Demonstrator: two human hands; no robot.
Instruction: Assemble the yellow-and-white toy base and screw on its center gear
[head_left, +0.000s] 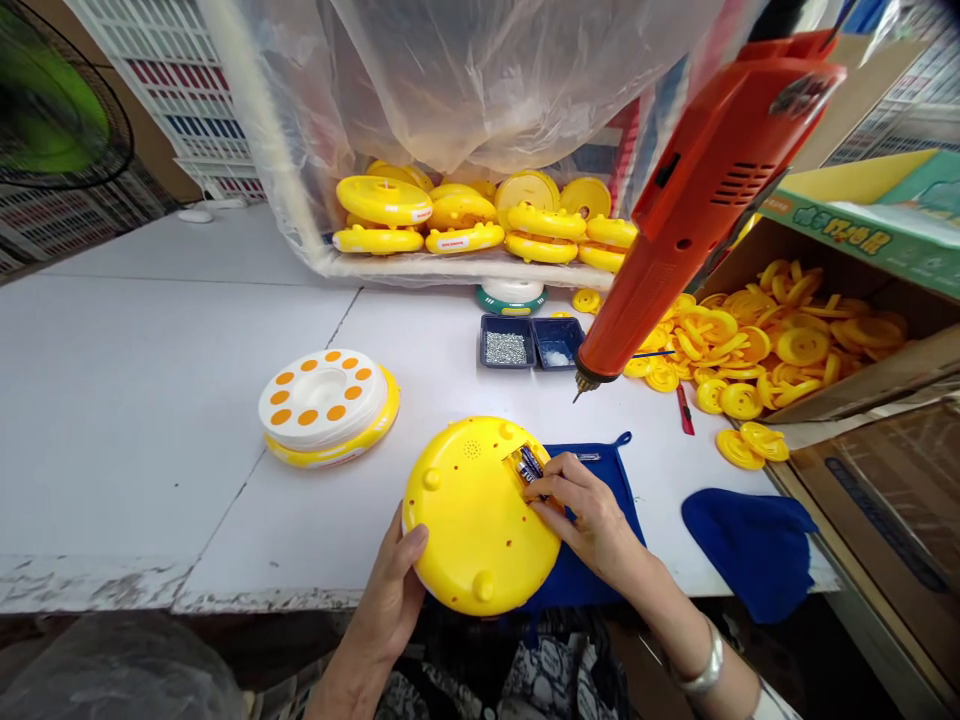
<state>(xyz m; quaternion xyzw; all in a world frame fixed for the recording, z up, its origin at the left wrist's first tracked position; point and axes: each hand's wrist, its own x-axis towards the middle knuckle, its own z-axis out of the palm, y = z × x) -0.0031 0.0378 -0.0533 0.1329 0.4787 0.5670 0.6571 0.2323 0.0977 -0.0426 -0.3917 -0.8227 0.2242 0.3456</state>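
A white table [150,400], smooth on top and chipped along its front edge, is partly covered by a flat, soft-looking blue cloth [574,575]. Over this front edge and before the cloth, a yellow disc [469,540] is held with its studded face turned up and tilted. It is judged to be light and stiff; its glossy plastic shell may be slippery, so it is best gripped by the rounded rim, clear of the slot [512,462].

The disc is clamped at its left rim by the left hand [394,580], the thumb being laid on the rim. In the slot, a battery [529,468] is touched by the bent fingers of the right hand [589,505]; whether it is pinched or only pressed cannot be told. A hard, smooth cylinder with a dark, lettered wrapper, it is judged dense for its size.

The disc's face is dotted with rounded feet [432,479] and pierced by a cluster of tiny holes [471,450].
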